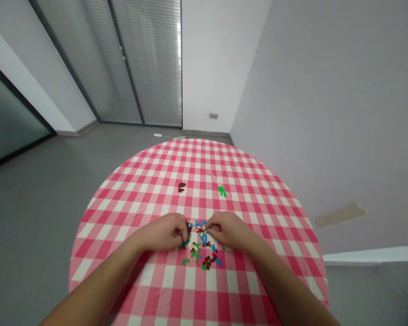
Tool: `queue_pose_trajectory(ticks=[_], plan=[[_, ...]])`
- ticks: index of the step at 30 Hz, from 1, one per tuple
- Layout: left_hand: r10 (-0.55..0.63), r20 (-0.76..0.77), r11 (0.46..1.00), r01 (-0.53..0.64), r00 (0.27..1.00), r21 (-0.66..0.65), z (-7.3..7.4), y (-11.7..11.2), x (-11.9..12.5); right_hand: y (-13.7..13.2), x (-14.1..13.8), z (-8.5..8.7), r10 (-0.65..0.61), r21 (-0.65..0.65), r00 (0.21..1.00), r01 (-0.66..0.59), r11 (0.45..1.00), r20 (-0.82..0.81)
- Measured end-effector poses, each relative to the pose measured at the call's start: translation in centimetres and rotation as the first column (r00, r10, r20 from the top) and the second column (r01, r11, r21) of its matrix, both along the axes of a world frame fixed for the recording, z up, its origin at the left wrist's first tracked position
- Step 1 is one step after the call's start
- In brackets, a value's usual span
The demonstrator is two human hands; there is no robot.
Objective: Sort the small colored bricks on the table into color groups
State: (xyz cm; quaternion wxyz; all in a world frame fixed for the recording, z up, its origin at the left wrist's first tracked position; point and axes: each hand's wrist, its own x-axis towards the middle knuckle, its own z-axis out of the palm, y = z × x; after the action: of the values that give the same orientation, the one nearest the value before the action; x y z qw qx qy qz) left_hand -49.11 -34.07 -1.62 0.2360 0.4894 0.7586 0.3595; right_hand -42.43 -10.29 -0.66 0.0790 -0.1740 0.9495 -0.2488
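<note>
Left hand [163, 232], right hand [229, 229]: curled inward, closing on heaped small plastic bricks [202, 248] from both sides, any grasp hidden; heap sits within easy reach on gingham-clothed worktop [122, 253].

I'm reaching both arms inward, my left forearm [98, 283] and right forearm [287, 280] angling up from the frame's lower corners, while curling my left hand [163, 233] and right hand [227, 230] palm-down, just apart.
</note>
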Motion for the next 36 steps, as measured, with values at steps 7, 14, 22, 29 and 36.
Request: queue_pose_trajectory(ticks=[7, 14, 22, 29, 36], plan=[[-0.09, -0.031, 0.996, 0.09, 0.995, -0.016, 0.09, -0.08, -0.06, 0.04, -0.01, -0.06, -0.04, -0.026, 0.999, 0.039, 0.999, -0.01], [-0.113, -0.017, 0.994, 0.113, 0.993, 0.009, -0.01, 0.02, 0.14, 0.21, -0.25, -0.27, -0.033, -0.024, 0.999, 0.033, 0.999, -0.012], [-0.157, -0.055, 0.988, 0.156, 0.986, -0.024, 0.0, 0.04, 0.47, -0.08, -0.12, -0.36, -0.038, -0.035, 0.999, 0.037, 0.999, -0.013], [-0.128, -0.037, 0.992, 0.127, 0.991, -0.011, -0.36, 0.11, 0.46, 0.09, -0.3, -0.66, -0.034, -0.023, 0.999, 0.034, 0.999, -0.025], [-0.152, -0.069, 0.988, 0.149, 0.986, -0.043, -0.03, 0.02, 0.5, 0.13, -0.32, -0.82, -0.036, -0.034, 0.999, 0.034, 0.999, -0.038]])
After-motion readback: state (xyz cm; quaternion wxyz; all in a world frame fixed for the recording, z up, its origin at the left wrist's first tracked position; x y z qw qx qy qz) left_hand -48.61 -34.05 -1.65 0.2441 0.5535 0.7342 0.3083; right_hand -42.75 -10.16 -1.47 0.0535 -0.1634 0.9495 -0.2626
